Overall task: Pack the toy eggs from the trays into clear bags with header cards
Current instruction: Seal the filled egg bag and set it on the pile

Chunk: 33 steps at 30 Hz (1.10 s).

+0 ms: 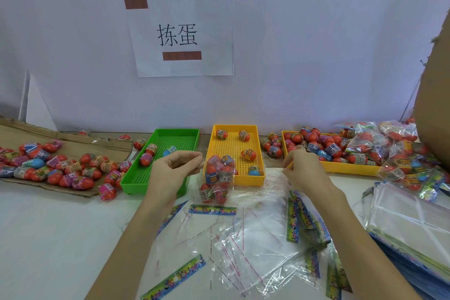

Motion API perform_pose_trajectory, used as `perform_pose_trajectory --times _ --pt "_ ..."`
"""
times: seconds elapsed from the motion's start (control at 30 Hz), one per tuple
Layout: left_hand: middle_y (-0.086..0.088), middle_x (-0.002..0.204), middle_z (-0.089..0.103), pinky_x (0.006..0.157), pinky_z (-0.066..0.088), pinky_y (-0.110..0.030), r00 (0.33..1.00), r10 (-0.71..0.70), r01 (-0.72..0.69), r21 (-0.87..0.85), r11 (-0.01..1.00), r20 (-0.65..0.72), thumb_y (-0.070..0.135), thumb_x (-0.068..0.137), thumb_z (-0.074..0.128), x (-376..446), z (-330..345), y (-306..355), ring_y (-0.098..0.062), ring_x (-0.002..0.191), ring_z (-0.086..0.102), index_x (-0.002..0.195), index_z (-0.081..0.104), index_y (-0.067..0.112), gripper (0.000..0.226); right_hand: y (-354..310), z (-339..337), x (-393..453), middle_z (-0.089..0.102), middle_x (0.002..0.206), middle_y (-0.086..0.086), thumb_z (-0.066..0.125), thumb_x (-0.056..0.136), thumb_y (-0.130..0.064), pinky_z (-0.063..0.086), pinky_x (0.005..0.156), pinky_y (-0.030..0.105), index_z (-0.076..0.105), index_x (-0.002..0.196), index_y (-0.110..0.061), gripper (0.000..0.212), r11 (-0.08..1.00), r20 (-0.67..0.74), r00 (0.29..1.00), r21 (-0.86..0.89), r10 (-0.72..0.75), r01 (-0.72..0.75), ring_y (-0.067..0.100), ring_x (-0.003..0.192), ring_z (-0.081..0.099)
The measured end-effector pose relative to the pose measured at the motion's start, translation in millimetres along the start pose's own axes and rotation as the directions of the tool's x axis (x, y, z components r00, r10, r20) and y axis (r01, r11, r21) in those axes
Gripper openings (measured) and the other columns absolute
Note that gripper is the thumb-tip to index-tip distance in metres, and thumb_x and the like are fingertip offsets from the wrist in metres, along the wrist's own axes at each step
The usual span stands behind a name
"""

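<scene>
L hand (pixel 176 168) grip pinches filled bag (pixel 218 178) w/ eggs; R hand (pixel 303 170) grip unclear, trays behind.

Trays in a row at the back of the worktop (pixel 60 238), bags and cards in front.

We see three trays along the wall: the left tray (pixel 136 181) holds a few eggs, the middle tray (pixel 260 153) beside it a few more, and the right tray (pixel 341 168) is heaped full. Left of them, loose eggs (pixel 63 168) lie on a flattened cardboard sheet (pixel 80 142). A filled bag (pixel 219 178) hangs between our hands before the middle tray. Empty bags (pixel 255 246) and header cards (pixel 211 210) lie nearest us; packed bags (pixel 399 151) pile at the right, a paper sign (pixel 181 34) on the wall behind.
</scene>
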<state>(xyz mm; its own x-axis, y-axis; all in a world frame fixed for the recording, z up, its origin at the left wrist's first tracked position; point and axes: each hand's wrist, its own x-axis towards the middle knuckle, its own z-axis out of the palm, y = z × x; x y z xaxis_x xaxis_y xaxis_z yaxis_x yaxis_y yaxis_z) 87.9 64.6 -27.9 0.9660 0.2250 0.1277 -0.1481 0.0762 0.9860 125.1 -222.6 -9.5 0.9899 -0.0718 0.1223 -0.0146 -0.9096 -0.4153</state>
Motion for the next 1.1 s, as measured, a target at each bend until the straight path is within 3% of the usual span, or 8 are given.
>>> perform_pose_trajectory --times 0.13,0.23,0.4,0.47,0.53,0.63,0.77,1.1 --pt "-0.009 0.09 0.081 0.075 0.061 -0.019 1.0 -0.008 0.008 0.031 0.999 0.009 0.005 0.088 0.079 0.1 -0.5 0.6 -0.016 0.087 0.077 0.1 0.08 0.008 0.012 -8.5 -9.5 -2.7 0.071 0.114 0.013 0.063 0.092 0.004 0.055 0.081 0.041 0.077 0.111 -0.012 0.029 0.989 -0.111 0.989 -0.1 0.094 -0.106 0.033 0.107 0.063" --pt "-0.009 0.09 0.081 0.076 0.061 -0.02 1.0 -0.005 0.004 0.049 0.999 0.011 0.006 0.089 0.079 0.0 0.2 0.8 -0.017 0.087 0.076 0.1 0.081 0.008 0.011 -10.7 -11.5 -4.6 0.072 0.106 0.014 0.057 0.096 0.001 0.049 0.071 0.037 0.072 0.114 -0.009 0.025 0.996 -0.274 0.958 0.009 0.083 -0.083 0.032 0.093 0.062" --pt "-0.009 0.09 0.081 0.076 0.061 -0.02 1.0 -0.004 0.003 0.061 0.998 0.014 0.006 0.089 0.079 -1.3 -1.2 0.5 -0.017 0.088 0.076 0.1 0.08 0.008 0.011 -14.4 -10.7 -2.1 0.069 0.112 0.019 0.054 0.094 0.006 0.049 0.084 0.042 0.069 0.117 -0.003 0.029 0.997 -0.409 0.912 0.072 0.033 -0.004 0.034 0.102 0.058" --pt "-0.008 0.09 0.081 0.075 0.06 -0.019 1.0 -0.004 0.003 0.072 0.997 0.016 0.006 0.089 0.079 -1.3 -0.5 1.1 -0.017 0.088 0.076 0.1 0.081 0.009 0.011 -14.4 -10.0 -1.7 0.066 0.12 0.015 0.056 0.094 0.005 0.045 0.092 0.038 0.065 0.126 -0.004 0.034 0.998 -0.467 0.884 0.05 -0.008 0.036 0.033 0.112 0.054" --pt "-0.007 0.09 0.081 0.075 0.06 -0.019 1.0 -0.005 0.003 0.082 0.997 0.018 0.006 0.089 0.079 -0.9 0.1 1.5 -0.016 0.088 0.076 0.1 0.081 0.009 0.011 -18.8 -10.4 -4.4 0.068 0.103 0.006 0.057 0.098 0.001 0.049 0.078 0.021 0.058 0.133 -0.005 0.036 0.954 -0.494 0.869 0.247 -0.028 0.171 0.023 0.094 0.063" --pt "-0.007 0.09 0.081 0.075 0.06 -0.02 1.0 -0.002 0.0 0.091 0.996 0.022 0.007 0.09 0.079 -0.4 -0.2 1.2 -0.015 0.087 0.077 0.101 0.081 0.009 0.011 -32.5 -3.2 -9.7 0.071 0.09 -0.009 0.065 0.1 -0.018 0.054 0.073 0.014 0.071 0.117 -0.012 0.019 0.824 -0.331 0.932 0.481 -0.144 0.298 0.006 0.084 0.068" --pt "-0.007 0.089 0.081 0.074 0.06 -0.018 1.0 0.003 -0.005 0.082 0.997 0.028 0.007 0.09 0.079 -0.3 -0.2 1.1 -0.014 0.085 0.077 0.1 0.081 0.01 0.011 -47.7 21.5 -16.4 0.076 0.095 -0.011 0.079 0.085 -0.041 0.056 0.079 0.017 0.079 0.107 -0.02 0.03 0.743 -0.039 0.949 0.613 -0.312 0.27 0.002 0.089 0.07" --pt "-0.008 0.09 0.081 0.074 0.059 -0.018 0.998 0.007 -0.014 0.096 0.995 0.068 0.008 0.09 0.079 -0.5 1.0 2.1 -0.013 0.085 0.076 0.102 0.081 0.01 0.012 -48.6 40.5 -15.1 0.076 0.081 -0.006 0.078 0.09 -0.023 0.058 0.072 0.02 0.079 0.087 -0.02 0.005 0.676 -0.064 0.972 0.708 -0.226 0.203 0.006 0.079 0.071"
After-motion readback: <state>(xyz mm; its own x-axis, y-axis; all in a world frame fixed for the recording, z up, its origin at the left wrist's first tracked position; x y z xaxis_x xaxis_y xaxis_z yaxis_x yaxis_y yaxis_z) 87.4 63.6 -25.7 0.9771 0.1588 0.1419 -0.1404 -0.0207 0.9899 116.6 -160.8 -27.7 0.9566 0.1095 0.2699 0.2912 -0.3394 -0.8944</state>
